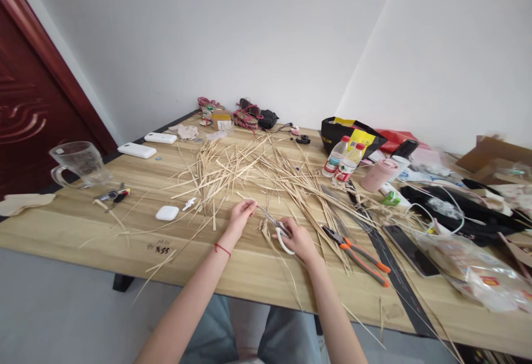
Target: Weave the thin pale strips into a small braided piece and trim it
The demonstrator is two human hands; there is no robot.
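My right hand (296, 237) is closed on the handles of white-handled scissors (285, 241), whose blades point up and left. The blade tips meet the fingertips of my left hand (242, 214), which are pinched together on the end of a thin pale strip (246, 199). A red string circles my left wrist. Just beyond both hands a loose heap of long pale strips (233, 170) spreads over the wooden table. A few curled dry pieces (268, 229) lie between my hands.
Orange-handled pliers (361, 256) and a phone (410, 250) lie to the right, with two bottles (336, 156) and a pink cup (379, 174) behind. To the left are a white case (167, 213), a glass mug (81, 163) and power banks (137, 150). Bags crowd the far right.
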